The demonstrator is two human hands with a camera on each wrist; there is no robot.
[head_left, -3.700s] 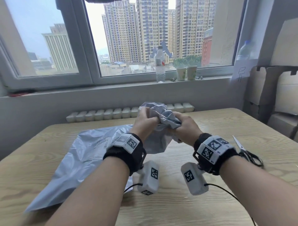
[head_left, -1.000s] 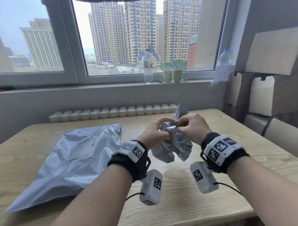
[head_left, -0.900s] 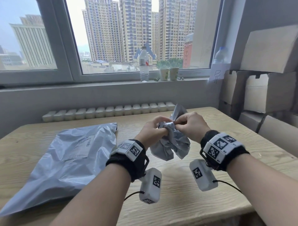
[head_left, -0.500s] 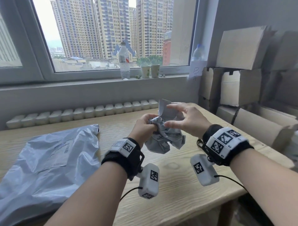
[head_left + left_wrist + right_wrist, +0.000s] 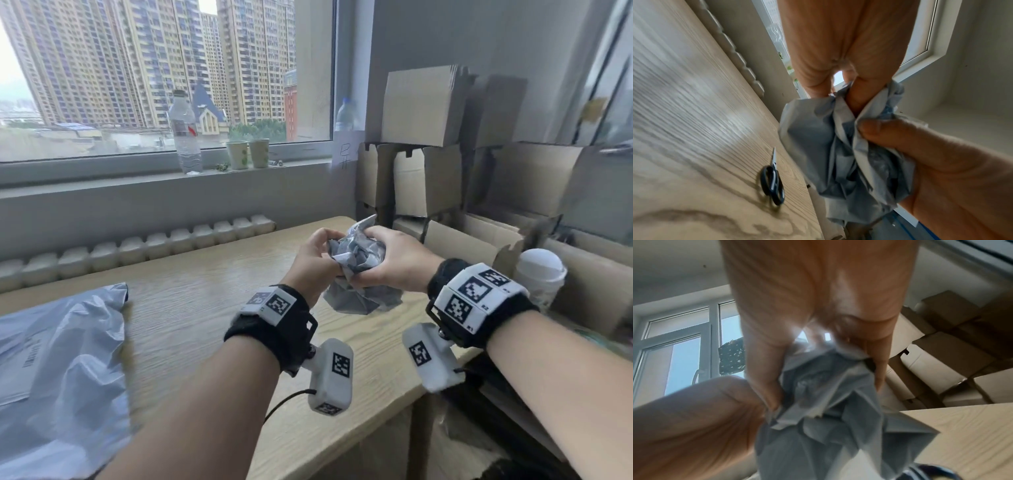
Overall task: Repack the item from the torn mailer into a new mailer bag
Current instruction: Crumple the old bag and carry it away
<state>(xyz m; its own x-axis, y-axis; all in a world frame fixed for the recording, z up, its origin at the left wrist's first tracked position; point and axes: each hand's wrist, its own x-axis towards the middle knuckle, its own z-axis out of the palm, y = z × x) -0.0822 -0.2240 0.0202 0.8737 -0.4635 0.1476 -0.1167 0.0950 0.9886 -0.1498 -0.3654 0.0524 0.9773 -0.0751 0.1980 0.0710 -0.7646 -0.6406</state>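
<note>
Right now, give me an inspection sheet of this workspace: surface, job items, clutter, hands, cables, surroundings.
Surface: wooden table, light grain.
Job's things: crumpled grey mailer held above the table's right end; flat grey mailer bag lying at the left with a printed label.
Clutter: black-handled scissors lying on the table.
Hands: left hand and right hand both grip the crumpled mailer from opposite sides.
Cables: a black cable trails from the left wrist camera.
Surroundings: water bottle and two paper cups on the windowsill; stacked cardboard boxes to the right; white lidded cup beside them.
</note>
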